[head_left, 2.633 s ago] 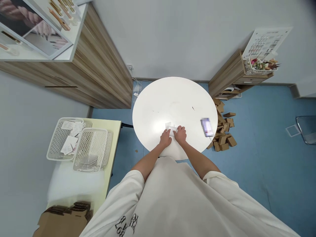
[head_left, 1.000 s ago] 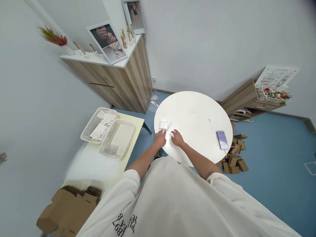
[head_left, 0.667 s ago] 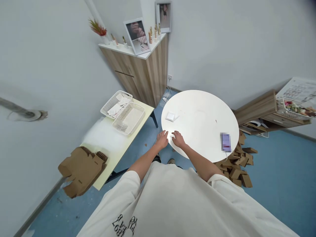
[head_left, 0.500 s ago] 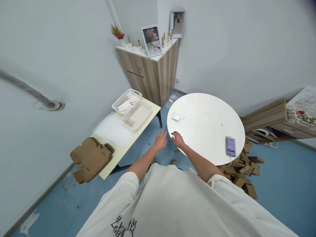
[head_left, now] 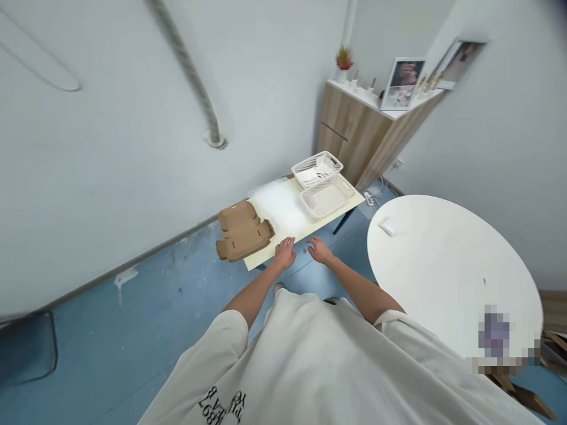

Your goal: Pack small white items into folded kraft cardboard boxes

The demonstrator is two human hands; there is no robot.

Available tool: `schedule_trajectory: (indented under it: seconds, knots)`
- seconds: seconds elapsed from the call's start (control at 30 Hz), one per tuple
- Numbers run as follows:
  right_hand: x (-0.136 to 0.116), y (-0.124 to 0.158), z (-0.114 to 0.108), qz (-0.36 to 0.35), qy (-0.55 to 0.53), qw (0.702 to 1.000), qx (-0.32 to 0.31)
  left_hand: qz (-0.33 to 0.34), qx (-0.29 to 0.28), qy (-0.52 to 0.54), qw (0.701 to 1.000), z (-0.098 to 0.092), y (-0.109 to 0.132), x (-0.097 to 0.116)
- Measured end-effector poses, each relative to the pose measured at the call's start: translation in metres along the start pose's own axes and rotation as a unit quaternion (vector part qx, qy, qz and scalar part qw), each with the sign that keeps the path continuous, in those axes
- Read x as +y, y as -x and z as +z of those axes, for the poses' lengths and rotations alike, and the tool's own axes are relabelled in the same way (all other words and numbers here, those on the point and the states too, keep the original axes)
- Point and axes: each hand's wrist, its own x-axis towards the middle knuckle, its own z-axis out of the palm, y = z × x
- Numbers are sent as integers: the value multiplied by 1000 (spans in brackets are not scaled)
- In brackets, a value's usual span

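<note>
My left hand (head_left: 285, 253) is held out over the near edge of the pale yellow table (head_left: 260, 257), fingers apart and holding nothing. To its right, my right hand (head_left: 319, 251) hovers above the floor just off that table, its fingers loosely spread and free of any object. Flattened brown cardboard boxes (head_left: 244, 231) lie stacked on the table's left end, left of my left hand. Two white plastic baskets stand at the far right end: the nearer basket (head_left: 328, 199) looks empty, and the farther basket (head_left: 316, 167) holds white papers or packets.
A round white table (head_left: 443, 265) stands at the right, bearing a small white packet (head_left: 388, 226) and a blurred purple item (head_left: 496, 334). Behind is a wooden corner cabinet (head_left: 349, 118) with picture frames and a plant. Cables (head_left: 374, 193) lie on the floor beside it.
My view has turned left, so the yellow table and cardboard now lie in front of me. The round table has shifted to the right of view. Both hands stay empty.
</note>
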Motion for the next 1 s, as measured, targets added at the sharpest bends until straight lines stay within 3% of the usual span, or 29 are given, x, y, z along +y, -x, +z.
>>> schedule_trajectory:
  seconds: [0.23, 0.4, 0.57, 0.73, 1.0]
  knots:
    - [-105, -58, 69, -79, 65, 994, -48, -96, 27, -38, 994, -39, 37, -144]
    - [-156, -89, 93, -129, 128, 981, -67, -127, -24, -61, 990, -57, 43, -209]
    - [-177, -116, 111, -144, 180, 968, -97, -127, -66, -53, 988, -69, 41, -236]
    - [-181, -130, 119, -128, 203, 963, -120, -103, -58, -33, 992, -77, 40, -246]
    - [-190, -137, 126, -117, 271, 949, -107, -44, -18, -129, 990, -61, 40, -245]
